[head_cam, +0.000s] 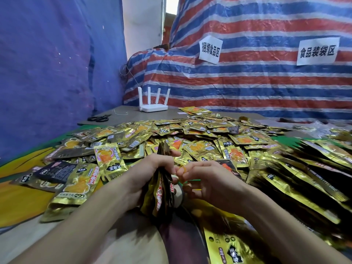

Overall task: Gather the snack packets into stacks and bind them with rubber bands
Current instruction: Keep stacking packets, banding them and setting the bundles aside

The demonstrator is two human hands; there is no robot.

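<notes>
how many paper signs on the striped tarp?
2. The left sign is upper centre on the striped tarp; the right sign is further right. None appears hidden.

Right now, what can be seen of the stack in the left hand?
The stack is several glossy foil packets, gold and black with red-orange print, pressed together and held on edge, roughly upright. The left hand grips its middle; top ends stick out above the hand, lower ends fan apart. It is held in front of the pile of loose packets. The right hand pinches a yellow band beside it; whether the band circles the stack is unclear.
</notes>
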